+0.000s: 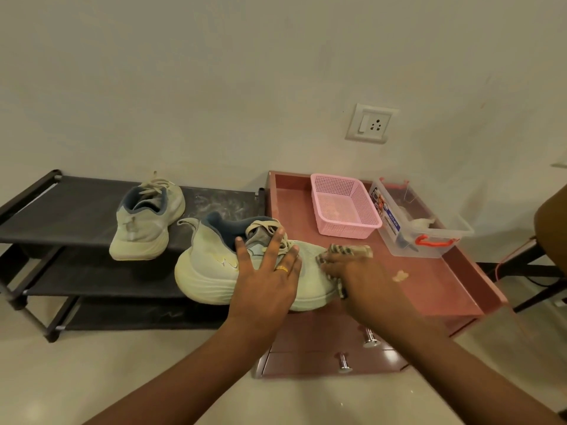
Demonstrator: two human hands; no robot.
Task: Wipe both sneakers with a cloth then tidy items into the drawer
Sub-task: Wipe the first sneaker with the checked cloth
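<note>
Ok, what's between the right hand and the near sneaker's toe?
A checked cloth, which the right hand holds against the toe of the near sneaker, seen in the head view.

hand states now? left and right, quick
Left hand: open, fingers spread flat on the near sneaker.
Right hand: closed on the checked cloth, at that sneaker's toe.

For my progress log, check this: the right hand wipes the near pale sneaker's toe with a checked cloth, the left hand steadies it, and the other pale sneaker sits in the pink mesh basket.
One thing is wrong: the other pale sneaker stands on the top shelf of the black shoe rack, not in the pink mesh basket, as the head view shows. The rest holds.
</note>
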